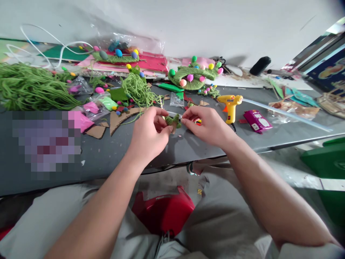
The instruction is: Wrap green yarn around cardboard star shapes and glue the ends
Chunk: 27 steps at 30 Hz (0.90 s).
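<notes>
My left hand (152, 131) pinches a small cardboard piece wrapped in green yarn (173, 121) between thumb and fingers, just above the table's front part. A bare brown end sticks out below the wrapping. Close by on the right, my right hand (203, 122) has thumb and forefinger pressed together beside the piece. Whatever lies between those fingertips is too small to make out. Behind the hands sits a loose heap of green yarn (137, 88). A yellow glue gun (230, 106) stands to the right of my right hand.
A large bundle of green yarn (29, 88) lies at the left. Yarn-wrapped shapes with coloured balls (194, 75) rest along the back. Cut cardboard (121, 120) is near my left hand, a purple packet (258, 121) and glue stick (288, 114) at the right. Below is a red stool (164, 212).
</notes>
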{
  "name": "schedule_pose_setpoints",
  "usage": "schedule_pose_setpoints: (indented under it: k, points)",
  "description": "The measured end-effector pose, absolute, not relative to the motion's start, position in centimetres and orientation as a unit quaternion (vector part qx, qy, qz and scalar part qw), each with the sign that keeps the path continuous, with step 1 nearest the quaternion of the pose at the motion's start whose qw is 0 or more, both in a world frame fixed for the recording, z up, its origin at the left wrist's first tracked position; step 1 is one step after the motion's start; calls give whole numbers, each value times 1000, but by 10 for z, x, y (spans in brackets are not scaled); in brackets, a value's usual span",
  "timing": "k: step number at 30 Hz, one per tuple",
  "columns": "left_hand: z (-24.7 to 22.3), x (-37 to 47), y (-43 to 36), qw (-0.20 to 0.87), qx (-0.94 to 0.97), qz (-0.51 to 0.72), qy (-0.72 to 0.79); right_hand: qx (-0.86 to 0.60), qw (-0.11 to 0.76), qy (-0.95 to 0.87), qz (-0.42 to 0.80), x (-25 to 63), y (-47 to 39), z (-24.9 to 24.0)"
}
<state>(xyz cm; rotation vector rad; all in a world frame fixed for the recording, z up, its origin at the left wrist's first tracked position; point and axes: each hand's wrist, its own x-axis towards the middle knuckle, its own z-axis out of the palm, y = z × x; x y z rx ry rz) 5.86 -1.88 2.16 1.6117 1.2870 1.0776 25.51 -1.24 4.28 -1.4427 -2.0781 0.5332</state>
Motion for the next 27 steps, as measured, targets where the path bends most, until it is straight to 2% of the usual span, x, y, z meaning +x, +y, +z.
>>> schedule_pose_setpoints:
  k: [8,15,19,27]
  points:
    - [19,60,-17,419,626,428,499,-564,255,-750,232,255,-9,40]
    - [13,63,-11,490,493,552,461,-542,251,-739,312,257,-7,41]
    - [13,65,-11,517,459,571,442,-516,248,-729,374,257,-8,42]
    - [11,69,-11,525,430,581,450,-502,210,-751,375,256,-11,47]
